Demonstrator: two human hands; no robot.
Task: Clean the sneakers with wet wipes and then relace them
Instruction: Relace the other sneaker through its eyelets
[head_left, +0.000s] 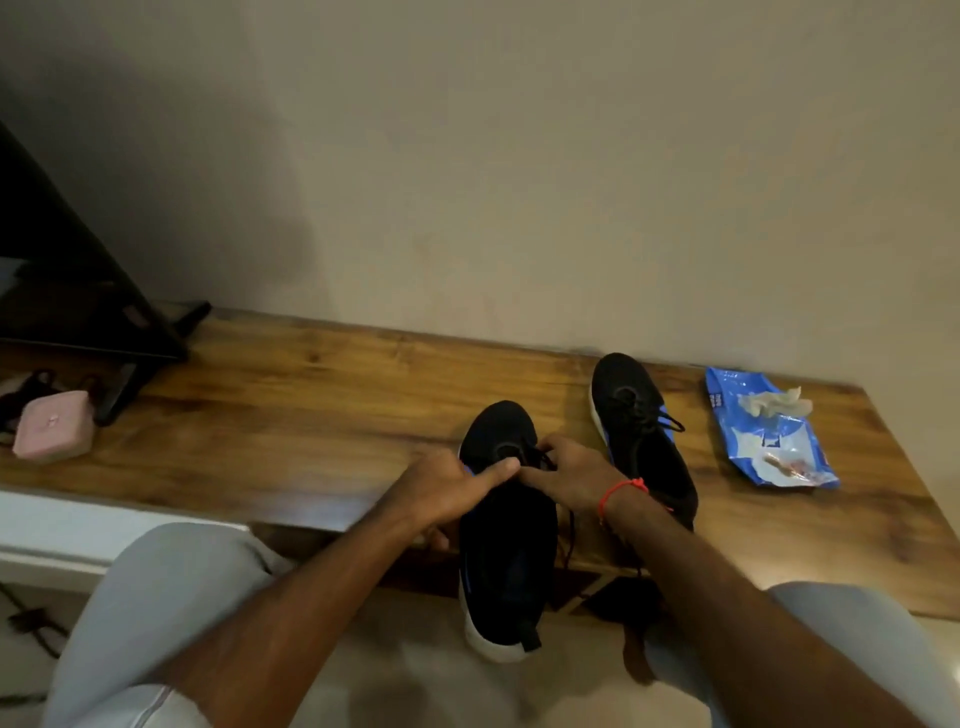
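Head cam, one frame, looking down at a wooden table (322, 395) set against a plain wall.

Both hands are on the near sneaker (506, 540), black knit upper, white sole, blue trim. Its toe rests on the table and its heel hangs off the near edge, between the person's knees. Left hand (447, 493) sits at the shoe's left side, thumb stretched out across the tongue area, other fingers curled down along the side of the shoe; looks like it's gripping the upper, but the fingertips are hidden. Right hand (566, 473) is on the lace zone, fingers bent and pinching the black lace (543, 460) just past the tip of the left thumb. The two hands nearly touch there. A loose run of lace hangs down below the right wrist, off the table edge. Red thread band (621, 491) on the right wrist.

Second sneaker (641, 436) lies on the table just to the right of the right hand and slightly beyond it, toe toward the wall, already laced with a bow showing.

Further right of that, well clear of the hands: blue wet wipes pack (769, 436), lying flat, with a crumpled used wipe (774, 402) on its far end.

Far to the left of the left hand: small pink case (52, 431), and behind it a dark monitor or TV (67, 270) on its stand.
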